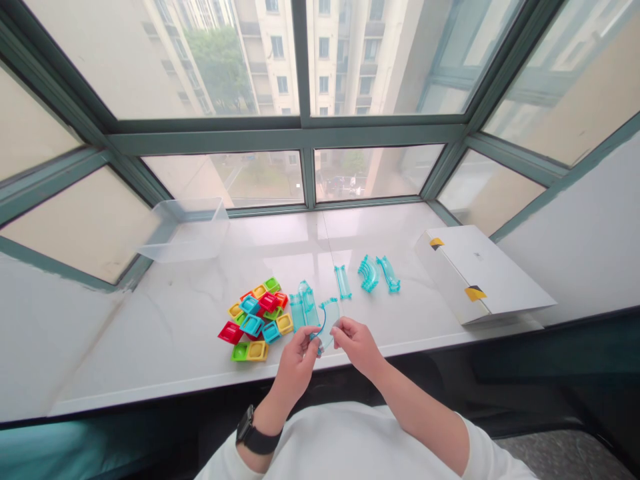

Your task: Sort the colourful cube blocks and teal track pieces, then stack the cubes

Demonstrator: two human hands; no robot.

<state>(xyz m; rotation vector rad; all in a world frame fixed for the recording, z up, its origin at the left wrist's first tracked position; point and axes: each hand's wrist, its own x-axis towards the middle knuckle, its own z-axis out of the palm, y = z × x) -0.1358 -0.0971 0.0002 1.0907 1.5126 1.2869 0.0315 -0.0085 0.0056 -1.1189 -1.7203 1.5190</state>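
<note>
Left hand (297,360) and right hand (359,340) hold the curved track piece (329,315). Beyond it, three turquoise track pieces (370,275) seem unjoined.

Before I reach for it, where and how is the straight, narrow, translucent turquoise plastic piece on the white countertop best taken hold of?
Probably by pinching the straight turquoise piece across its two long edges, near mid-length, from above. Its length runs away from you, its middle looks narrow, and bare white countertop beside it leaves room.
</note>
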